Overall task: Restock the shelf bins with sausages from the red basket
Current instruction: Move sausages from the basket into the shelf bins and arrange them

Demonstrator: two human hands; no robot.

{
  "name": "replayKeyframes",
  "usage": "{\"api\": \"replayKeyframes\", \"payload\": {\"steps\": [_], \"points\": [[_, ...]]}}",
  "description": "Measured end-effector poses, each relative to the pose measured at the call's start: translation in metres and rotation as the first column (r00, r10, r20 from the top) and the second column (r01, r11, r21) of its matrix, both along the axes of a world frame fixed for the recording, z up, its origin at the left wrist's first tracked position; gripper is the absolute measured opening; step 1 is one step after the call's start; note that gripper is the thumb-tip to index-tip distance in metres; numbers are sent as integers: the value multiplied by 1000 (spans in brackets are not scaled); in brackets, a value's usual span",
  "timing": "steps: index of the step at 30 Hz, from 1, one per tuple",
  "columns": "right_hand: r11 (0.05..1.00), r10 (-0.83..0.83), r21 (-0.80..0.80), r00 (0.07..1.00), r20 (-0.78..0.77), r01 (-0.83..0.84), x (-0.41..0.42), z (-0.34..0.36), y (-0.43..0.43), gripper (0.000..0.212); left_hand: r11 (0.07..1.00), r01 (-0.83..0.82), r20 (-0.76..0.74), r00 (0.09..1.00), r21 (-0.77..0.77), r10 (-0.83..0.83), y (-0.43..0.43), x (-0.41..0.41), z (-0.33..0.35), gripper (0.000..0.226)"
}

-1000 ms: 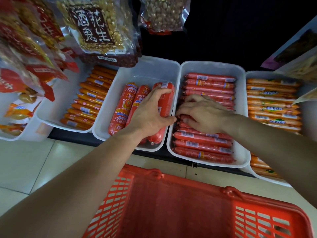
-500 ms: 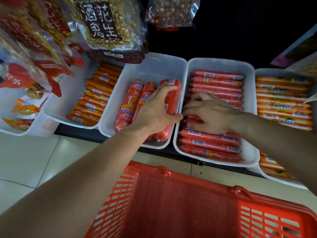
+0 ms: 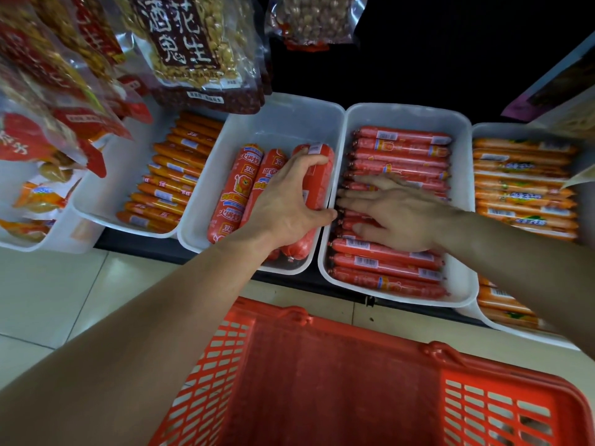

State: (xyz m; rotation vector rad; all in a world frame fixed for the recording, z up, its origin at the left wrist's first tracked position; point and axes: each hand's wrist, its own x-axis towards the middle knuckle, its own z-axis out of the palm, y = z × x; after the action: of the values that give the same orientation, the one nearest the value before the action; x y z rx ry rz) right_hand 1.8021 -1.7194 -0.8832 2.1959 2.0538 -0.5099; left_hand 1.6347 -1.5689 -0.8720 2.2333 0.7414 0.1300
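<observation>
Three thick red sausages lie lengthwise in a white bin. My left hand wraps around the rightmost thick sausage, thumb on its right side. To the right, a second white bin holds several thin red sausages laid crosswise. My right hand lies flat, fingers spread, pressing on the middle rows of those thin sausages. The red basket sits below, near me; its visible inside looks empty.
White bins of orange sausages stand at the left and far right. Bags of peanuts and snacks hang above the left bins. Pale floor tiles show below the shelf edge.
The view has shifted slightly. My right hand has flattened, with its fingers stretched out further left over the thin sausages. My left hand keeps its grip on the thick sausage.
</observation>
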Motion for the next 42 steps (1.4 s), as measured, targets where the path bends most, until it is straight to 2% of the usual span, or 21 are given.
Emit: {"api": "replayKeyframes", "payload": {"steps": [3, 4, 7, 10, 14, 20, 27, 29, 32, 38, 40, 42], "points": [[975, 25, 223, 1000, -16, -21, -3, 6, -5, 52, 1000, 4, 7, 1000, 6, -4, 0, 0, 0, 84], [970, 57, 238, 998, -32, -48, -7, 6, -5, 47, 1000, 6, 10, 1000, 9, -6, 1, 0, 0, 84], [987, 138, 102, 984, -116, -126, -19, 3, -4, 56, 1000, 3, 18, 1000, 21, -3, 1, 0, -2, 84], [985, 173, 27, 985, -28, -172, -22, -8, -8, 67, 1000, 2, 18, 1000, 27, -3, 2, 0, -3, 85], [987, 145, 73, 989, 8, -146, -25, -18, -10, 56, 1000, 10, 10, 1000, 11, -10, 2, 0, -2, 84], [968, 143, 218, 988, -55, -128, -32, -23, -20, 39, 1000, 9, 17, 1000, 18, -9, 2, -1, -3, 84], [971, 190, 137, 980, 55, -196, -30, -20, -27, 45, 1000, 20, 12, 1000, 12, -20, 2, -2, -1, 84], [973, 176, 142, 984, 37, -180, -35, -13, -21, 46, 1000, 15, 11, 1000, 16, -15, 2, -2, -1, 84], [959, 209, 196, 978, 1, -205, -40, -16, -18, 37, 1000, 12, 15, 1000, 15, -13, 1, -2, -1, 84], [967, 232, 124, 971, -59, -224, -35, -17, -23, 43, 1000, 9, 22, 1000, 17, -9, 1, -1, -1, 83], [963, 231, 158, 970, -80, -216, -37, -12, -22, 39, 1000, 15, 23, 1000, 11, -16, 1, 0, -1, 83], [962, 175, 236, 973, -150, -136, -36, -11, -30, 37, 1000, 15, 16, 1000, 10, -15, 1, 0, 1, 83]]}}
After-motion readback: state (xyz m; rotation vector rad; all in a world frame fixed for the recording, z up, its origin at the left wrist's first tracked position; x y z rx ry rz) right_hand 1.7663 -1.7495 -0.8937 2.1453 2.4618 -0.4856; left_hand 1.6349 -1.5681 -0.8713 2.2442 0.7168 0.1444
